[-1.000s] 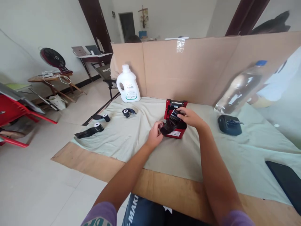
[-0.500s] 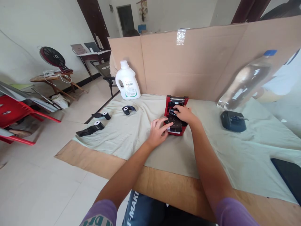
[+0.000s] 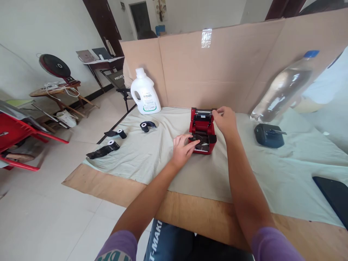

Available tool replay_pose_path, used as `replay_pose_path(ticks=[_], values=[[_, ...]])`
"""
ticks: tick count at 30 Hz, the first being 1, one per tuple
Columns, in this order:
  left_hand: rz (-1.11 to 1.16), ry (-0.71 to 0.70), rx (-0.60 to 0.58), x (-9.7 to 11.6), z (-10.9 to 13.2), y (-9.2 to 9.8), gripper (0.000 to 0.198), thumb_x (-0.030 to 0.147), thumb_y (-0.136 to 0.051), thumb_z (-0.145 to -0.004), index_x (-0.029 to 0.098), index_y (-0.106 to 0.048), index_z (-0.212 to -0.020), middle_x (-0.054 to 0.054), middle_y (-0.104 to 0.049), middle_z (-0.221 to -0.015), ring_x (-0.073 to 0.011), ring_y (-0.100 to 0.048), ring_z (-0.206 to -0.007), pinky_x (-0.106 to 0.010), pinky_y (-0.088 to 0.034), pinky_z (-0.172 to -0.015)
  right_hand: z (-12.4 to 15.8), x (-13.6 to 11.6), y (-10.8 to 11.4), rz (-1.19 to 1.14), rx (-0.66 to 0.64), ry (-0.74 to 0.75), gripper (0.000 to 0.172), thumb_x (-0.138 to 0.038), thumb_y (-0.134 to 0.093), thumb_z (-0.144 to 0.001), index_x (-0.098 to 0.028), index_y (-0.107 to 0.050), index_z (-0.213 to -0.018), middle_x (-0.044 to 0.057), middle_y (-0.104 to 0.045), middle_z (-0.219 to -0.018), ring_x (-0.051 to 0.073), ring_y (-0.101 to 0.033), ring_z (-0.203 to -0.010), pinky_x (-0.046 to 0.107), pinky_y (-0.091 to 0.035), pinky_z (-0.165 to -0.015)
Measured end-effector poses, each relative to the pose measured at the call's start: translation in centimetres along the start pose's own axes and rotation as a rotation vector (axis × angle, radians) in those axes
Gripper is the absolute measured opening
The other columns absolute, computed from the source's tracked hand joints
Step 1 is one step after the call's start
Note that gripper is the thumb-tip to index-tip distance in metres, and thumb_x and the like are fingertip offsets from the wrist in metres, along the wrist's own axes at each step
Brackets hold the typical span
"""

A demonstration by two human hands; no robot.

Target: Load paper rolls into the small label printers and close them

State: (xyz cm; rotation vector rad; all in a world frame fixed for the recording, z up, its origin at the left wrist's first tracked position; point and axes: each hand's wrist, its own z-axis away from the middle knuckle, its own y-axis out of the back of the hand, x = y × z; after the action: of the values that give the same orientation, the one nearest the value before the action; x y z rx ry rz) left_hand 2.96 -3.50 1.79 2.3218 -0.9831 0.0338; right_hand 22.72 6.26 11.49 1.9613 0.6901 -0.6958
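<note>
A small red and black printer (image 3: pixel 201 126) stands on the cloth with its lid raised, its red inside showing. My left hand (image 3: pixel 182 148) is at its front left, fingers spread, the index fingertip resting on dark glossy material (image 3: pixel 202 141) across the front part. Whether this is loose strip or part of the printer I cannot tell. My right hand (image 3: pixel 225 117) is at the top right corner of the raised lid (image 3: pixel 203 113), thumb and fingers closed on its edge. Several black rolls with white cores, including one roll (image 3: pixel 145 127) with a loose tail, lie to the left.
A white jug (image 3: pixel 146 92) stands behind the rolls, before a cardboard screen (image 3: pixel 223 69). To the right are a large clear bottle (image 3: pixel 284 90), a dark box-shaped device (image 3: pixel 269 135) and a black phone (image 3: pixel 331 197). Cloth (image 3: pixel 152 156) covers the wooden table (image 3: pixel 108 185).
My right hand has left the inside of the printer and moved up and right to the lid's corner. The left hand stays at the front. The view has shifted slightly.
</note>
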Motion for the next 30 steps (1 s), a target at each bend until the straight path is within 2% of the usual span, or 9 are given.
replay_pose_path(ticks=[2, 4, 6, 9, 12, 15, 19, 23, 30], values=[[0.008, -0.012, -0.01, -0.1, 0.0, 0.0, 0.03, 0.02, -0.055, -0.096, 0.033, -0.075, -0.114, -0.007, -0.062, -0.117, -0.0208, -0.053, -0.11, -0.037, -0.041, -0.093, -0.5, 0.5, -0.1, -0.173, 0.08, 0.015, 0.027, -0.042, -0.057, -0.083, -0.021, -0.066, -0.097, 0.009, -0.069, -0.112, 0.026, -0.061, -0.106, 0.045, -0.045, -0.099], [0.011, -0.01, -0.009, -0.1, 0.1, -0.1, 0.029, 0.021, -0.054, -0.097, 0.033, -0.075, -0.113, -0.007, -0.062, -0.116, -0.0201, -0.054, -0.109, -0.037, -0.041, -0.093, -0.6, 1.1, -0.4, -0.385, 0.04, -0.002, 0.033, -0.044, -0.057, -0.083, -0.023, -0.063, -0.107, 0.008, -0.068, -0.117, 0.024, -0.06, -0.11, 0.043, -0.046, -0.1], [0.014, -0.005, 0.006, -0.1, 0.1, -0.1, 0.029, 0.021, -0.054, -0.097, 0.033, -0.075, -0.112, -0.007, -0.062, -0.115, -0.0197, -0.054, -0.109, -0.037, -0.041, -0.093, -0.2, 2.0, -0.6, -0.528, -0.004, -0.034, 0.035, -0.044, -0.056, -0.083, -0.024, -0.061, -0.111, 0.007, -0.069, -0.113, 0.023, -0.062, -0.108, 0.042, -0.047, -0.1], [0.013, 0.004, 0.009, -0.1, 0.1, -0.1, 0.028, 0.021, -0.055, -0.096, 0.034, -0.075, -0.111, -0.007, -0.062, -0.116, -0.02, -0.054, -0.11, -0.038, -0.042, -0.095, 1.4, 3.7, -0.9, -0.592, -0.083, -0.048, 0.035, -0.037, -0.057, -0.077, -0.023, -0.061, -0.11, 0.006, -0.069, -0.101, 0.024, -0.064, -0.104, 0.044, -0.048, -0.099], [0.008, 0.031, -0.017, -0.1, 0.1, 0.0, 0.028, 0.021, -0.056, -0.095, 0.035, -0.075, -0.111, -0.007, -0.061, -0.119, -0.0208, -0.054, -0.112, -0.04, -0.044, -0.097, 3.6, 5.7, -1.5, -0.612, -0.18, -0.038, 0.042, -0.031, -0.059, -0.072, -0.025, -0.06, -0.114, 0.007, -0.065, -0.123, 0.027, -0.058, -0.12, 0.047, -0.046, -0.103], [0.023, 0.035, -0.051, -0.2, 0.2, -0.2, 0.029, 0.021, -0.056, -0.094, 0.034, -0.074, -0.113, -0.007, -0.059, -0.127, -0.0213, -0.053, -0.116, -0.04, -0.045, -0.099, 5.1, 7.2, -2.6, -0.728, -0.217, -0.085, 0.059, -0.033, -0.058, -0.075, -0.031, -0.05, -0.134, 0.005, -0.049, -0.148, 0.026, -0.049, -0.135, 0.047, -0.043, -0.109], [0.021, 0.093, -0.148, -0.2, 0.0, -0.2, 0.045, 0.02, -0.057, -0.091, 0.031, -0.061, -0.135, -0.008, -0.052, -0.144, -0.0248, -0.047, -0.125, -0.043, -0.04, -0.108, 5.8, 7.4, -3.8, -0.896, -0.248, -0.137, 0.067, -0.035, -0.055, -0.077, -0.028, -0.044, -0.143, 0.007, -0.049, -0.151, 0.027, -0.048, -0.138, 0.047, -0.039, -0.114], [0.048, 0.162, -0.277, -0.4, -0.5, 0.2, 0.063, 0.023, -0.06, -0.088, 0.028, -0.044, -0.149, -0.007, -0.047, -0.152, -0.0277, -0.045, -0.127, -0.044, -0.035, -0.111, 6.1, 6.9, -4.1, -0.908, -0.266, -0.119, 0.066, -0.039, -0.05, -0.08, -0.026, -0.044, -0.144, 0.006, -0.05, -0.151, 0.028, -0.05, -0.136, 0.046, -0.042, -0.113], [0.058, 0.232, -0.281, -0.6, -1.2, 0.2, 0.071, 0.028, -0.069, -0.08, 0.024, -0.044, -0.146, -0.007, -0.056, -0.144, -0.0276, -0.054, -0.115, -0.042, -0.041, -0.1, 5.8, 7.4, -4.2, -0.788, -0.275, -0.089, 0.069, -0.042, -0.049, -0.08, -0.023, -0.043, -0.146, 0.007, -0.053, -0.149, 0.027, -0.052, -0.135, 0.041, -0.047, -0.108]])
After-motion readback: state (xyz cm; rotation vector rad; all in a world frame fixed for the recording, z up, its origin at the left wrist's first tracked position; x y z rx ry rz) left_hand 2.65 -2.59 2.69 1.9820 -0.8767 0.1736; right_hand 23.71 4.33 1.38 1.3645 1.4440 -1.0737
